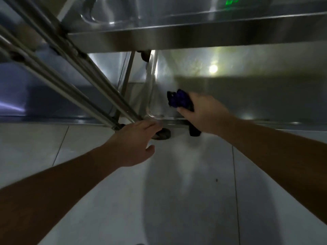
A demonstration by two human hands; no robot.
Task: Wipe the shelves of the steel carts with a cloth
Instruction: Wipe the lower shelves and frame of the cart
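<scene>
Both forearms are seen reaching in from 6 o'clock over the tiled floor. Left hand is rested with relaxed fingers at the cart's bottom shelf corner, near a caster, contact probably blurred. Right hand is gripped on a dark blue cloth, held on that shelf at 12 o'clock.

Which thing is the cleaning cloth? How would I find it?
Look at the lowest shelf of the steel cart, the shiny tray just above the pale floor tiles. Near its front left corner, the right hand grips the cloth on the metal. It is the only dark, purplish, crumpled thing there; everything round it is smooth steel.
</scene>
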